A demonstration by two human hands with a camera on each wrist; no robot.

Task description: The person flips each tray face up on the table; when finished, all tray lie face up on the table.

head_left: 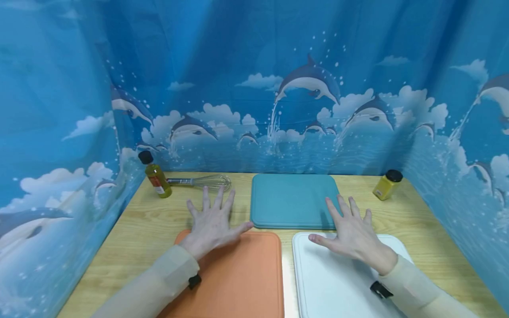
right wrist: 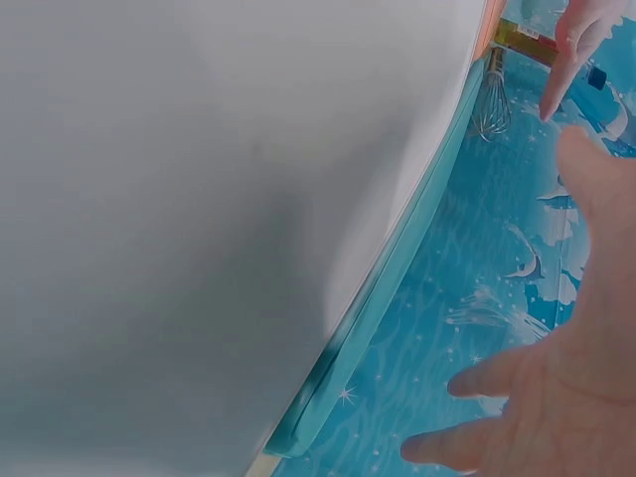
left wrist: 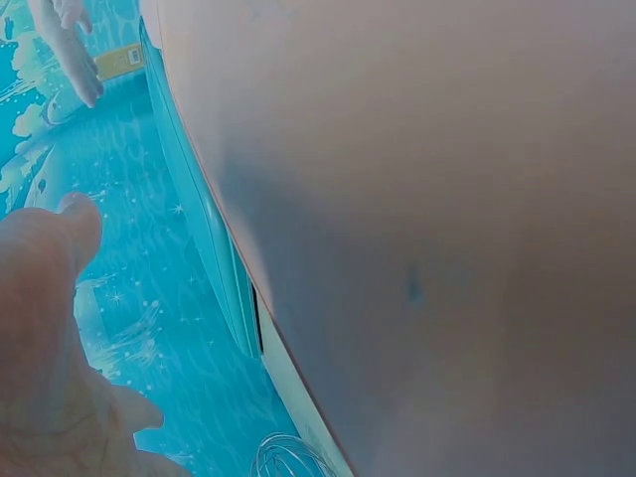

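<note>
My left hand (head_left: 212,225) is spread with straight fingers above the top edge of the orange board (head_left: 242,274). Its fingertips point toward a wire whisk (head_left: 210,182) lying at the back left. Over the white board (head_left: 330,282) my right hand (head_left: 354,232) is spread too, fingers apart, holding nothing. A teal board (head_left: 294,201) lies flat behind and between the two hands. In the left wrist view the left thumb and palm (left wrist: 50,338) show beside the orange surface; the right wrist view shows the right palm (right wrist: 566,388) with nothing in it.
A bottle of yellowish liquid with a black cap (head_left: 157,176) stands at the back left, by the whisk handle. At the back right is a yellow jar with a black lid (head_left: 387,185). A blue dolphin-print curtain (head_left: 238,88) surrounds the wooden table (head_left: 119,256) at the back and sides.
</note>
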